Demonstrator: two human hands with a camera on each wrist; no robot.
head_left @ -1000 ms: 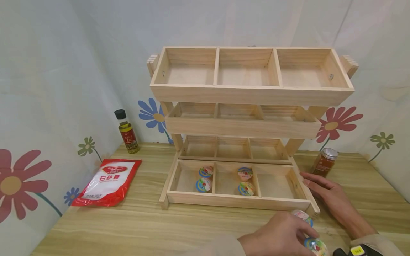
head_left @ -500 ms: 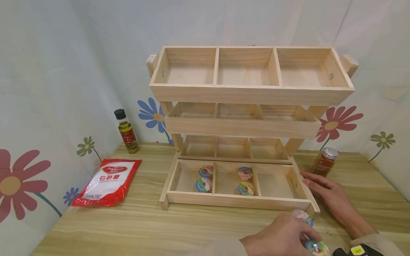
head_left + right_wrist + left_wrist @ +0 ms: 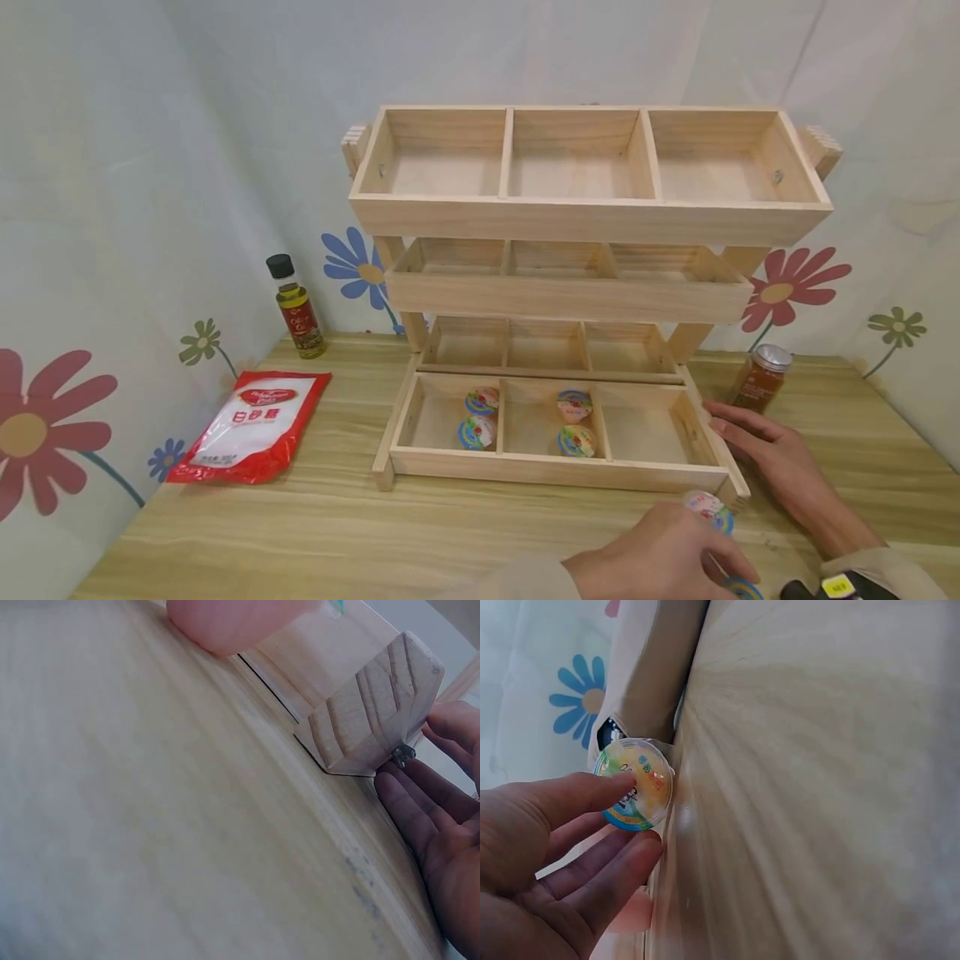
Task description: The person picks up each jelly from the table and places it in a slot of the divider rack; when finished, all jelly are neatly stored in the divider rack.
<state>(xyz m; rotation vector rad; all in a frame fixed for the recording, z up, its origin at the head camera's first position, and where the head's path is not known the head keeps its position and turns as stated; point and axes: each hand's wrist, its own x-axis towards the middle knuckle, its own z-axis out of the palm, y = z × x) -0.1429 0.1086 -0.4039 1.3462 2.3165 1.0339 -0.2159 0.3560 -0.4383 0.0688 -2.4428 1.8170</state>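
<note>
While hands (image 3: pixel 652 550) (image 3: pixel 780 475) sit apart, cup (image 3: pixel 639 784) in left, rack (image 3: pixel 562 473) touching right

In the left wrist view, the cup lid (image 3: pixel 649 796) is printed yellow, green and blue. At left of the head view, the bag (image 3: pixel 251 427) is coloured red and white; the surface (image 3: pixel 322 533) is streaked light brown.

Cup (image 3: pixel 651 787) with a yellow, green and blue lid, pinched in the left hand (image 3: pixel 663 546).
The tiered wooden rack (image 3: pixel 588 222) stands upright, the right hand (image 3: pixel 783 475) at its side.
</note>
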